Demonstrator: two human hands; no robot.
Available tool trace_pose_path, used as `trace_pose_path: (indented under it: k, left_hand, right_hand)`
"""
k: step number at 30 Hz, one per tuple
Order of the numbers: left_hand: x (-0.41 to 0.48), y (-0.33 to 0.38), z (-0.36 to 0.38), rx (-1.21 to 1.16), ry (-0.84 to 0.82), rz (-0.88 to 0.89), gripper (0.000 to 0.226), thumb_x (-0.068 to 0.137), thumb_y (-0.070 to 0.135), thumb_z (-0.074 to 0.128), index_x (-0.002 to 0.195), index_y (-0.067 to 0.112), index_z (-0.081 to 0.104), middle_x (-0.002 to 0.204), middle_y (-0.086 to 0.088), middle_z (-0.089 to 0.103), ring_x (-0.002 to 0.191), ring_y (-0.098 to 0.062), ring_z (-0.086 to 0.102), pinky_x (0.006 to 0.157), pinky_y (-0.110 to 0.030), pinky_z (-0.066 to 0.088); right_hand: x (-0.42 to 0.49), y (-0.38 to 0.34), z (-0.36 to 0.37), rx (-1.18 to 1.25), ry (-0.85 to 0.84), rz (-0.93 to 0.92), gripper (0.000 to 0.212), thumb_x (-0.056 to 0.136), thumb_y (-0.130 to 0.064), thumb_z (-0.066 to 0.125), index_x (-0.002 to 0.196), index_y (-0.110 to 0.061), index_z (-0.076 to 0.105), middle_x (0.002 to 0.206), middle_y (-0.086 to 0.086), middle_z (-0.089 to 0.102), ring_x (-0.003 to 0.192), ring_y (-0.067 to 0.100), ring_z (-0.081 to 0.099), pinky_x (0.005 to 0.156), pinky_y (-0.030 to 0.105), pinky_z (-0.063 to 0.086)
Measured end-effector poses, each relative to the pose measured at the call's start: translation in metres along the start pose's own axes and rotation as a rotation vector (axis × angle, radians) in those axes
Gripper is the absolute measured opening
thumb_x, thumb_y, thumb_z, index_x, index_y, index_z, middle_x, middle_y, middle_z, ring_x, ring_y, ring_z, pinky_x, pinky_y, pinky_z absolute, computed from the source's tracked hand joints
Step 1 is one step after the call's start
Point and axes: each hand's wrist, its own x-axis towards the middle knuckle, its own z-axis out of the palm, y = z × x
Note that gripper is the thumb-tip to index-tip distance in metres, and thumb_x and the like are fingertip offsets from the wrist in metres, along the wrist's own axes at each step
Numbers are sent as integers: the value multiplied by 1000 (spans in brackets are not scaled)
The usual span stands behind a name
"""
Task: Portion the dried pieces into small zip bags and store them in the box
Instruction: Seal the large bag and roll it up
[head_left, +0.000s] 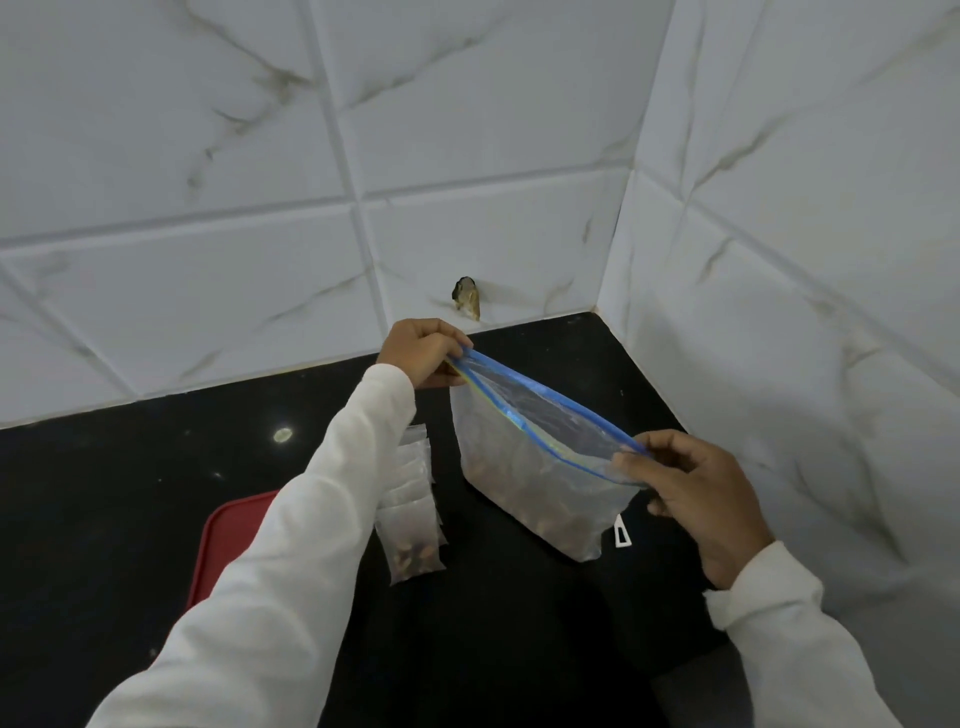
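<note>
A large clear plastic zip bag with a blue seal strip (540, 467) stands on the black stone tabletop (130, 493), dried brown pieces (524, 512) settled low inside. The left hand (423, 353) pinches its far top corner and the right hand (696, 493) its near one. The film looks thin, floppy and slippery, so the stiffer seal strip is probably the surest hold. Small filled clear zip bags (413, 519) lie just beside it.

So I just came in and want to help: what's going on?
A person holds the large zip bag by both ends of its blue strip, left hand at the far end, right hand at the near end. It stands on the counter with dried pieces inside. Small bags lie beside it, the nearest partly filled.
</note>
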Motion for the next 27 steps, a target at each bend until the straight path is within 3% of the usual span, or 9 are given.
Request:
trace_pose_path:
  k: [4,8,10,11,13,16,18,21,27]
  left_hand:
    - [-3,2,-10,0,66,-1,27,90,-5,56,75,10,73,91,-9,72,84,-23,71,59,-24,60]
    - [-5,-3,-1,59,155,46,19,89,3,65,74,11,74,83,-8,72,69,-17,71,53,-17,55]
    - [-7,-3,2,49,192,41,19,88,2,65,73,11,74,80,-8,72,67,-17,72,53,-18,55]
    - [-6,-3,3,41,200,26,21,88,1,63,73,11,73,80,-8,72,67,-18,72,53,-19,55]
    - [-6,-1,2,30,190,-8,23,89,0,60,73,10,71,82,-9,71,68,-20,72,52,-19,55]
    - [-6,0,-1,27,166,-56,19,92,2,58,78,8,69,83,-10,69,66,-20,71,49,-18,54]
    - [-5,-1,-3,42,152,-67,15,93,3,59,83,6,69,85,-9,69,67,-18,70,48,-16,52]
    - [-4,-2,-6,56,153,-63,12,93,2,60,87,4,69,87,-9,68,67,-17,69,47,-14,50]
    - [-5,3,-4,-21,186,-76,13,90,1,59,89,1,72,91,-14,71,72,-24,72,55,-23,58]
  right_hand:
    - [2,-5,-7,35,100,-37,11,77,-11,79,81,-15,70,64,2,66,62,17,65,51,25,52]
    - [7,-5,-3,-302,381,-295,21,74,-1,73,69,-19,66,41,1,50,41,22,59,50,29,54]
    - [7,-6,2,-410,441,-407,19,73,4,70,68,-14,65,41,1,48,41,19,56,48,20,48]
    - [6,-5,3,-432,439,-428,17,73,5,71,67,-10,64,42,-1,47,42,13,54,46,14,41]
    - [7,-3,4,-385,348,-346,18,74,-1,75,66,-6,60,48,-2,49,46,9,47,46,14,35]
    - [9,-7,-1,48,-1,5,18,77,-16,79,76,-10,62,73,7,64,66,17,63,55,26,49]
    - [9,-7,-6,285,-145,170,11,79,-13,76,87,-12,68,91,6,72,84,19,71,64,31,56]
    - [5,-3,-10,310,-143,180,14,82,-4,70,94,-11,72,97,9,74,92,23,72,67,30,57]
    - [-4,-3,-10,-49,92,-56,10,79,-10,77,85,-17,73,76,2,73,70,15,69,60,27,55]
